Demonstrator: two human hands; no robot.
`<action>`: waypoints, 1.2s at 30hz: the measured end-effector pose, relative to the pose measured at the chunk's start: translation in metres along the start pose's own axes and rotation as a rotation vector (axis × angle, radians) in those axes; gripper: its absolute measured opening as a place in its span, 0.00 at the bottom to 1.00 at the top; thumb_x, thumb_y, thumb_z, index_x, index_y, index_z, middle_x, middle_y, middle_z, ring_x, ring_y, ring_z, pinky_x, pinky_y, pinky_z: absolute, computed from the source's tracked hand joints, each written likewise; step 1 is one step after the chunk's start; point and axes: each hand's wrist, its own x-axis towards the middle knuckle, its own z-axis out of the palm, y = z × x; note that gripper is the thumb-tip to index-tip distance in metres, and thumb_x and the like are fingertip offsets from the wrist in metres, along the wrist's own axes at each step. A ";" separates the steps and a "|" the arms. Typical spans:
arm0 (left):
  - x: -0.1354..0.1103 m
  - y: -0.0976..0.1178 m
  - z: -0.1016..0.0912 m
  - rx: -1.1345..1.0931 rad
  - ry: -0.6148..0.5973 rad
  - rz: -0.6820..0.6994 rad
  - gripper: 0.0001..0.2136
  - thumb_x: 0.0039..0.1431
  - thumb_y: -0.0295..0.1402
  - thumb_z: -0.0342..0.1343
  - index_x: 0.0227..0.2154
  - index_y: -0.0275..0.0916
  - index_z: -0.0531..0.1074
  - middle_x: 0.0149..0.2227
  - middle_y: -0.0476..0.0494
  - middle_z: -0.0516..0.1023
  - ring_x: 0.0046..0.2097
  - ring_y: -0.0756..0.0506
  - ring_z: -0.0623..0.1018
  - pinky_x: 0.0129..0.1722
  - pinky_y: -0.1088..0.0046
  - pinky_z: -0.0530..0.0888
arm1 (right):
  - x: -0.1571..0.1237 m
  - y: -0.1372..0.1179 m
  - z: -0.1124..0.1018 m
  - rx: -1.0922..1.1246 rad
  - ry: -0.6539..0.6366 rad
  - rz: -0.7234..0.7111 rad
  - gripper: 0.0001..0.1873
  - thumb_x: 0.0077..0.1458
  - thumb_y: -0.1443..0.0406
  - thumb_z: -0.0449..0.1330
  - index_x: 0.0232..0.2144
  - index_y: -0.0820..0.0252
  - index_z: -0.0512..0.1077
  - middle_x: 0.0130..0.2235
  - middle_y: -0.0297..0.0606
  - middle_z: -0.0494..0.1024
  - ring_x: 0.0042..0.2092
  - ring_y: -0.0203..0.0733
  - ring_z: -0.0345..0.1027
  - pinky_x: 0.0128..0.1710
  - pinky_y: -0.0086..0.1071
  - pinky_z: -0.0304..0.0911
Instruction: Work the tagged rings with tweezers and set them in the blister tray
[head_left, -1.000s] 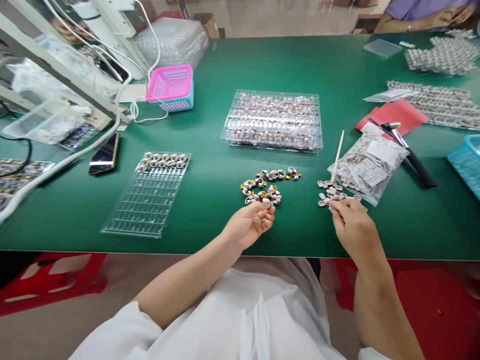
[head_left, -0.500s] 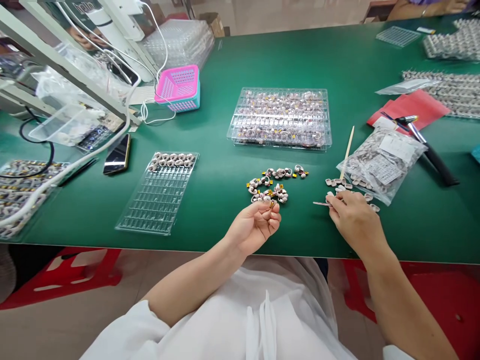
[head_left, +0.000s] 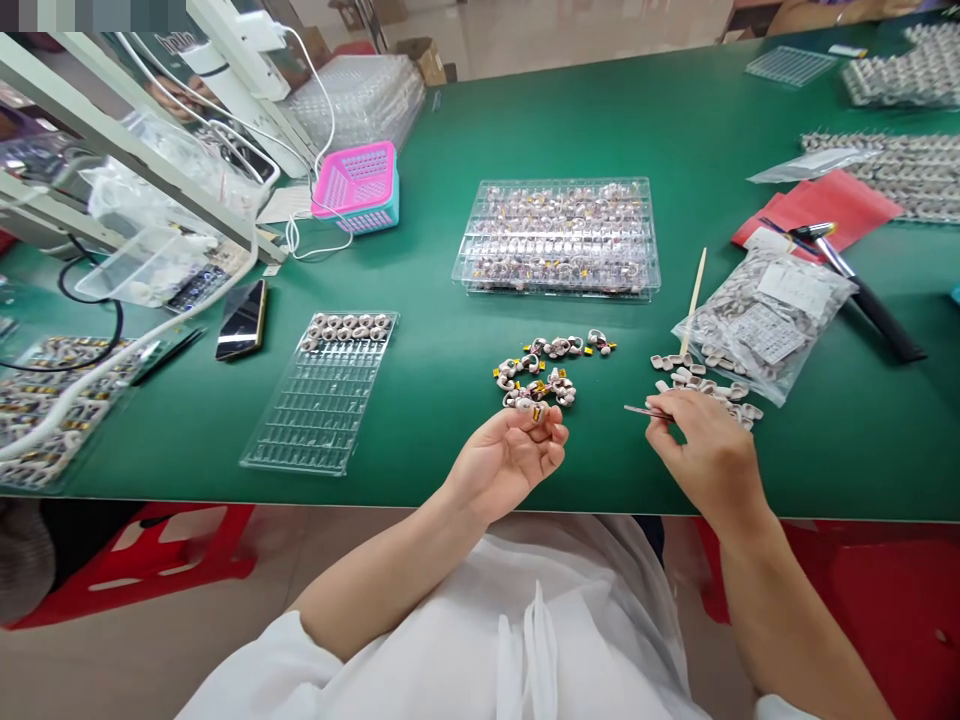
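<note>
My left hand (head_left: 510, 455), palm up, pinches a small beige earbud-like part (head_left: 524, 406) with a yellow tab between thumb and fingertips. Just beyond it lies a cluster of similar beige parts (head_left: 555, 347) with yellow tabs. My right hand (head_left: 709, 450) is closed round slim tweezers (head_left: 637, 409), whose tip points left toward the other hand. Loose beige shell pieces (head_left: 686, 378) lie beside and partly behind the right fingers. A clear bag (head_left: 769, 310) full of such shells rests behind them.
A clear tray (head_left: 300, 420) at left carries rounded parts in its far rows. A filled clear tray (head_left: 555, 240) sits farther back. Around stand a pink basket (head_left: 356, 180), a phone (head_left: 241, 320), a wooden stick (head_left: 694, 300), a black-handled hammer (head_left: 877, 310) and red sheets (head_left: 855, 205).
My right hand has drawn back slightly from the shell pieces, uncovering more of them, with the tweezers still held. The part in my left fingers shows more plainly, and those fingers have loosened a little.
</note>
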 end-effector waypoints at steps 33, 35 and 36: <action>-0.027 -0.010 -0.017 0.766 -0.076 0.638 0.06 0.56 0.31 0.66 0.34 0.34 0.78 0.33 0.43 0.81 0.34 0.50 0.79 0.37 0.77 0.76 | -0.017 -0.118 0.038 1.055 0.152 0.355 0.14 0.59 0.74 0.59 0.43 0.51 0.74 0.41 0.38 0.73 0.42 0.38 0.70 0.35 0.30 0.68; -0.028 -0.008 -0.017 0.780 -0.071 0.640 0.06 0.56 0.31 0.66 0.34 0.34 0.77 0.32 0.44 0.81 0.34 0.50 0.79 0.37 0.77 0.76 | -0.017 -0.118 0.037 0.936 0.172 0.284 0.17 0.57 0.76 0.60 0.44 0.51 0.73 0.41 0.37 0.75 0.40 0.38 0.71 0.33 0.30 0.68; -0.029 -0.007 -0.017 0.787 -0.069 0.639 0.06 0.56 0.31 0.66 0.34 0.34 0.77 0.32 0.44 0.81 0.34 0.51 0.79 0.37 0.78 0.76 | -0.017 -0.118 0.036 0.888 0.168 0.240 0.19 0.56 0.76 0.61 0.45 0.51 0.73 0.41 0.37 0.75 0.40 0.39 0.71 0.33 0.30 0.68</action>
